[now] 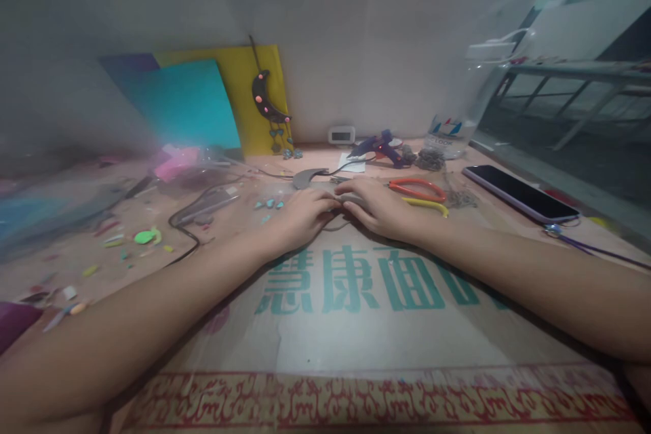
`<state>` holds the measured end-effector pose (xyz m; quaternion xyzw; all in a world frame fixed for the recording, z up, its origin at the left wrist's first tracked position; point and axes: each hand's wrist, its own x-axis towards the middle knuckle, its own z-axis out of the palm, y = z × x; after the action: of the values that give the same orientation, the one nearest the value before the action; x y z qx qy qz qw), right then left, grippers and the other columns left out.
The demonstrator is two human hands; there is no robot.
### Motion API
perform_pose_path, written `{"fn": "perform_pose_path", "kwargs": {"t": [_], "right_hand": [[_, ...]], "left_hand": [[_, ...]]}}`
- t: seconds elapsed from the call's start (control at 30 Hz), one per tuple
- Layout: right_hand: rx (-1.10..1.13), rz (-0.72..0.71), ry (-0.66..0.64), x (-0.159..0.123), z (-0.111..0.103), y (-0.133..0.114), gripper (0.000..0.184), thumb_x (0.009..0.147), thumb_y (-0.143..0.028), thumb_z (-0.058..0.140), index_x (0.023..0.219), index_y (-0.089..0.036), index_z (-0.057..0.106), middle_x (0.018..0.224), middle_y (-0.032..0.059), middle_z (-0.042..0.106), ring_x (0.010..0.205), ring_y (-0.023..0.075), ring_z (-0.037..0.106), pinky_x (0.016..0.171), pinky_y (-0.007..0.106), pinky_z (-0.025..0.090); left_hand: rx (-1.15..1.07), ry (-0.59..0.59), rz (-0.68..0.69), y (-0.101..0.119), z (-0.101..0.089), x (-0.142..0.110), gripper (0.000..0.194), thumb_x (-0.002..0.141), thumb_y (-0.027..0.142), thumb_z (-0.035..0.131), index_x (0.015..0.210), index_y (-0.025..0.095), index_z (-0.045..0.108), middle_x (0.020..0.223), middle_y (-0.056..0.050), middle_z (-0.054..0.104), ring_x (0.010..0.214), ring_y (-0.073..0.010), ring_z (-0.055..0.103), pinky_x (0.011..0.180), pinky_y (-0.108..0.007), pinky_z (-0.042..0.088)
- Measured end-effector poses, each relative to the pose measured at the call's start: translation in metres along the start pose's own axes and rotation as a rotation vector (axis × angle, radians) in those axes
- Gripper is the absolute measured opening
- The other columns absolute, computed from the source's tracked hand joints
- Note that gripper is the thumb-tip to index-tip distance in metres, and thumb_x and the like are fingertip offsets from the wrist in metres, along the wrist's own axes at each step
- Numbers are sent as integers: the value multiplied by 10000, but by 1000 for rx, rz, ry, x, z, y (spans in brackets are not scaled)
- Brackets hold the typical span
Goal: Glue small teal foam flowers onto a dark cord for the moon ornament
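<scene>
My left hand (304,215) and my right hand (373,207) meet at the far edge of a flat cardboard sheet (350,325) printed with green characters. The fingertips of both are pinched together over a small grey piece (350,201) that I cannot make out well. A thin dark wire or cord loops beneath them. Orange-handled pliers (418,188) and a yellow-handled tool (426,205) lie just right of my right hand. A grey crescent cut-out (306,178) lies just beyond my left hand.
A purple glue gun (379,146) stands at the back by the wall, its cord trailing left. A phone (519,192) lies at the right. Teal and yellow sheets (203,105) lean on the wall with a dark moon ornament (265,98). Coloured scraps (145,237) litter the left.
</scene>
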<state>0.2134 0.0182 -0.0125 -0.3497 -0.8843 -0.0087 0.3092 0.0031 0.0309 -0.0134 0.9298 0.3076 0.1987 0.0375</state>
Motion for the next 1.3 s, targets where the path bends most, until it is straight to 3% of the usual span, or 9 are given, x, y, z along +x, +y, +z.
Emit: {"fn": "perform_pose_path", "kwargs": {"t": [0.4, 0.7, 0.8, 0.9, 1.0, 1.17, 1.3], "right_hand": [[8, 6, -23, 0, 0, 1, 275, 917, -232, 503, 1152, -135, 609, 1118, 151, 685, 1037, 284, 615, 895, 453, 489], [15, 0, -33, 1, -2, 0, 303, 914, -227, 506, 1170, -105, 614, 1118, 159, 682, 1034, 288, 615, 906, 441, 484], [18, 2, -22, 1, -1, 0, 303, 916, -229, 502, 1169, -108, 618, 1128, 162, 682, 1050, 293, 614, 914, 445, 478], [69, 90, 11, 1, -1, -2, 282, 909, -276, 553, 1135, -132, 640, 1114, 147, 696, 1042, 285, 628, 907, 434, 478], [194, 198, 43, 1, -2, -7, 208, 899, -309, 596, 1021, -162, 678, 1037, 99, 724, 970, 245, 656, 872, 390, 488], [261, 26, 79, -2, -5, -15, 149, 896, -264, 579, 967, -175, 675, 969, 76, 714, 941, 221, 639, 853, 363, 480], [235, -1, 103, -3, -4, -15, 130, 889, -238, 574, 951, -171, 666, 948, 80, 714, 929, 227, 641, 840, 367, 483]], "left_hand": [[-34, 59, -3, 1, -1, -4, 230, 914, 177, 540, 1118, 173, 644, 1161, -111, 643, 1096, -246, 597, 947, -399, 493], [-166, 236, 96, -1, 4, -4, 208, 927, 189, 564, 1127, 187, 621, 1128, -94, 600, 1091, -200, 593, 919, -332, 512], [-212, 281, 97, -3, 6, -4, 254, 918, 186, 583, 1172, 187, 599, 1148, -94, 588, 992, -167, 617, 867, -306, 529], [-242, 315, 78, -1, 4, -6, 302, 906, 167, 598, 1204, 206, 584, 1143, -79, 575, 862, -128, 625, 809, -286, 542], [-181, 397, 158, 6, 2, -9, 400, 900, 134, 599, 1280, 242, 538, 1155, -76, 569, 991, -162, 616, 879, -327, 537], [-67, 450, 309, 14, 0, -12, 488, 907, 94, 575, 1353, 260, 468, 1199, -85, 555, 1150, -180, 561, 978, -350, 511], [-15, 457, 359, 13, 0, -10, 460, 918, 113, 562, 1349, 240, 464, 1202, -101, 540, 1149, -185, 569, 952, -346, 533]]}}
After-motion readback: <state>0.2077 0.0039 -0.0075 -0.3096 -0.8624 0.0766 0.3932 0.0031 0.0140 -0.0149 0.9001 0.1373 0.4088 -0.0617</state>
